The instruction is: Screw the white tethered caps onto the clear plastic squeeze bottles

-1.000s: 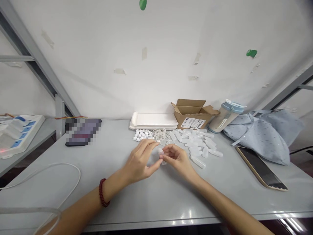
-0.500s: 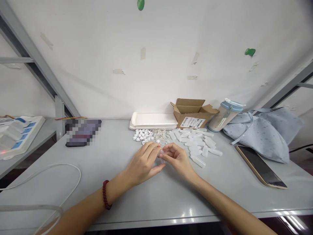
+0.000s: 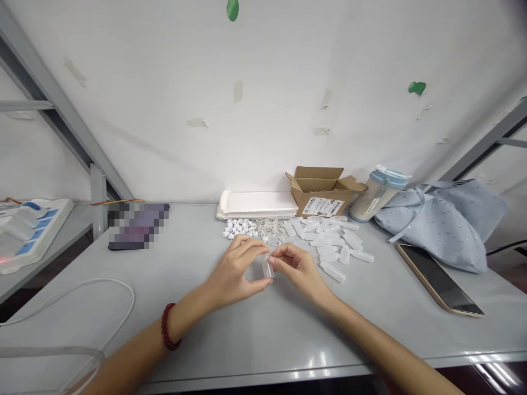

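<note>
Left hand (image 3: 236, 271) spans a clear plastic tube (image 3: 267, 267) end to end: thumb at the bottom, fingertips at the top. Right hand (image 3: 298, 271) pinches the same tube near its upper end, thumb against index finger. Tube sits between the hands, slightly tilted, above the gray table (image 3: 263, 334). Smartphone (image 3: 438, 280) off to the right. Just beyond the hands: loose translucent tubes (image 3: 329, 240) right, thin pale loops (image 3: 269, 225) middle, small white caps (image 3: 239, 226) left. Behind those, white stack (image 3: 259, 203), open cardboard box (image 3: 321, 192) beside it.
</note>
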`<state>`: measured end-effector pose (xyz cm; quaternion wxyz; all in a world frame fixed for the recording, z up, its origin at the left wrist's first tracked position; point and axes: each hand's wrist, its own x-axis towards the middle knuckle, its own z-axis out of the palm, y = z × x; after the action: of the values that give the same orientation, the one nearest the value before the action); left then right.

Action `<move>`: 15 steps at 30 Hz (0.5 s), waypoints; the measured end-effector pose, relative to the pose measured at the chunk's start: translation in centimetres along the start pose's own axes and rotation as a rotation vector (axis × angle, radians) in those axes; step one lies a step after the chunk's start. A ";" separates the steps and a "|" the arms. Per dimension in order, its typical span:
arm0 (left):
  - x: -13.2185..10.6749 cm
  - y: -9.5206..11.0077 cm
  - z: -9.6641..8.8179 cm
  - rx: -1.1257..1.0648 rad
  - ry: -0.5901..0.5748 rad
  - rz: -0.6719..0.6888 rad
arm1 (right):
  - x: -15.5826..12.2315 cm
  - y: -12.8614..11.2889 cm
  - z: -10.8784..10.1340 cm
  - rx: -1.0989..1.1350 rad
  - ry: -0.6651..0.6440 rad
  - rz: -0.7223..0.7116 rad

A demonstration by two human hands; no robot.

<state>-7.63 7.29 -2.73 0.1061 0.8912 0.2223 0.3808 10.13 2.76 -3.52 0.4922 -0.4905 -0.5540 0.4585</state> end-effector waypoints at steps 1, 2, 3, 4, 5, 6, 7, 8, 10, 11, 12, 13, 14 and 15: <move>0.2 -0.3 -0.6 -0.021 -0.008 -0.031 | 0.0 -0.1 -0.2 -0.019 0.005 -0.004; 0.3 -0.6 -1.4 -0.040 -0.027 -0.060 | 0.1 -0.1 -0.4 -0.037 0.015 -0.007; 0.4 -0.9 -2.2 -0.054 -0.067 -0.095 | 0.2 -0.1 -0.6 -0.053 0.033 -0.010; 0.5 -1.3 -3.0 -0.063 -0.127 -0.128 | 0.3 -0.1 -0.9 -0.072 0.054 -0.012; 0.5 -1.6 -3.8 -0.063 -0.180 -0.159 | 0.4 -0.1 -1.2 -0.091 0.078 -0.017; 0.5 -1.9 -4.6 -0.052 -0.227 -0.196 | 0.6 -0.1 -1.5 -0.108 0.102 -0.021; 0.5 -2.2 -5.3 -0.044 -0.279 -0.227 | 0.7 -0.1 -1.8 -0.122 0.125 -0.025; 0.4 -2.3 -5.9 -0.037 -0.340 -0.258 | 0.9 -0.1 -2.1 -0.131 0.145 -0.027; 0.3 -2.5 -6.6 -0.025 -0.445 -0.307 | 1.1 -0.3 -2.5 -0.139 0.178 -0.032; 0.1 -2.5 -6.8 -0.018 -0.491 -0.318 | 1.1 -0.5 -2.7 -0.142 0.192 -0.035; 0.0 -2.6 -7.0 -0.011 -0.529 -0.322 | 1.2 -0.7 -2.8 -0.149 0.203 -0.036; -0.2 -2.6 -7.0 -0.002 -0.559 -0.323 | 1.2 -0.9 -2.9 -0.159 0.213 -0.037; -0.4 -2.6 -7.0 0.007 -0.583 -0.323 | 1.2 -1.0 -3.0 -0.169 0.222 -0.035; -0.6 -2.7 -7.0 0.015 -0.600 -0.326 | 1.2 -1.2 -3.0 -0.177 0.228 -0.032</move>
<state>-13.92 9.50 0.79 0.2196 0.9170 0.3237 0.0780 12.94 3.86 -1.94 0.5141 -0.5721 -0.5405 0.3411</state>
